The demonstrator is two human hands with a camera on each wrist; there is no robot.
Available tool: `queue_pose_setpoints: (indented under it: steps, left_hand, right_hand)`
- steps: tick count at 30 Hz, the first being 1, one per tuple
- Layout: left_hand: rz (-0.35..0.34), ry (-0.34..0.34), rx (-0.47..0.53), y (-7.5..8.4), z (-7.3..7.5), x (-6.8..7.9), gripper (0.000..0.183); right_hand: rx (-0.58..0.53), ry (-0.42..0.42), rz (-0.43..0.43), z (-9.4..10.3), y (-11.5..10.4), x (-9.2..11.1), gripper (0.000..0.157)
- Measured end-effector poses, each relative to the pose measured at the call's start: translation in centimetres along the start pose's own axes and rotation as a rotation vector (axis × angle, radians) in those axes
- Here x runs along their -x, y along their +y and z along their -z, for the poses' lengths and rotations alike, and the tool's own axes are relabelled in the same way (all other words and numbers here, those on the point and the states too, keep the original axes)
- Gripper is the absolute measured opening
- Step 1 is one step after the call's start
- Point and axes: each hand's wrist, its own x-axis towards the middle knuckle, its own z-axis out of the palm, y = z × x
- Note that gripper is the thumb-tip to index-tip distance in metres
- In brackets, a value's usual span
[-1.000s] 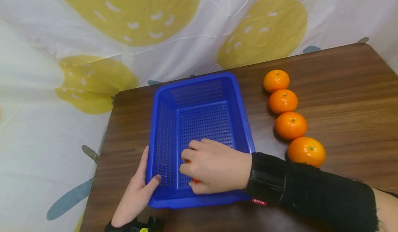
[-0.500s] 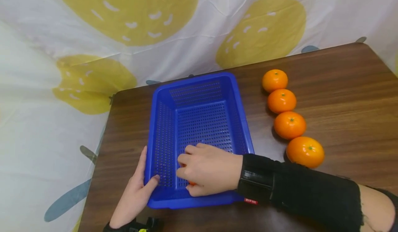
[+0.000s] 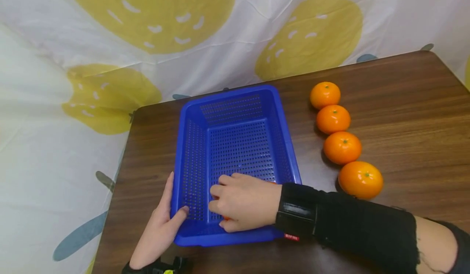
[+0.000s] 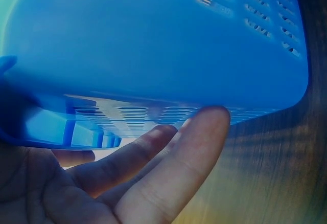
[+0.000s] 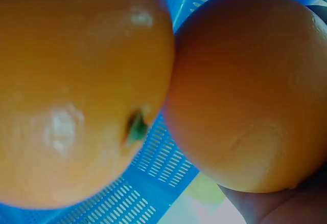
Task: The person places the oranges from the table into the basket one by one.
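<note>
A blue perforated plastic basket (image 3: 238, 147) stands on the table. My left hand (image 3: 158, 227) grips its near left corner, thumb over the rim and fingers along the outer wall. My right hand (image 3: 244, 202) reaches down into the basket's near end, fingers curled round a tangerine (image 5: 245, 91) that is mostly hidden under them in the head view. Close beside it in the right wrist view is a second tangerine (image 5: 76, 91) with a green stem stub. The left wrist view shows the left fingers (image 4: 179, 168) against the basket's outer side.
Right of the basket, several tangerines (image 3: 342, 148) form a slanting row on the brown wooden table (image 3: 411, 123). The nearest tangerine (image 3: 360, 180) lies just beyond my right sleeve (image 3: 352, 221). A white curtain (image 3: 242, 25) with yellow fruit prints hangs behind the table.
My right hand and forearm have shifted slightly left inside the basket. An orange edge now shows behind the right wrist. My left hand keeps its grip on the basket.
</note>
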Motion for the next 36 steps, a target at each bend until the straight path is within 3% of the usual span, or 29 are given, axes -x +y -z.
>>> queue_pose_setpoints:
  steps: [11,22,36]
  left_hand:
    - [-0.004,0.019,-0.022,0.0,-0.1,0.0,0.078]
    - [-0.028,0.029,-0.044,-0.1,-0.2,0.0,0.078]
    - [-0.025,0.05,-0.031,-0.3,-0.5,0.3,0.079]
  right_hand:
    - [-0.004,-0.043,0.015,-1.0,0.1,-0.5,0.037]
    - [0.043,-0.013,0.031,-2.0,0.2,-0.5,0.037]
    - [0.017,-0.016,0.038,-2.8,0.6,-0.6,0.039]
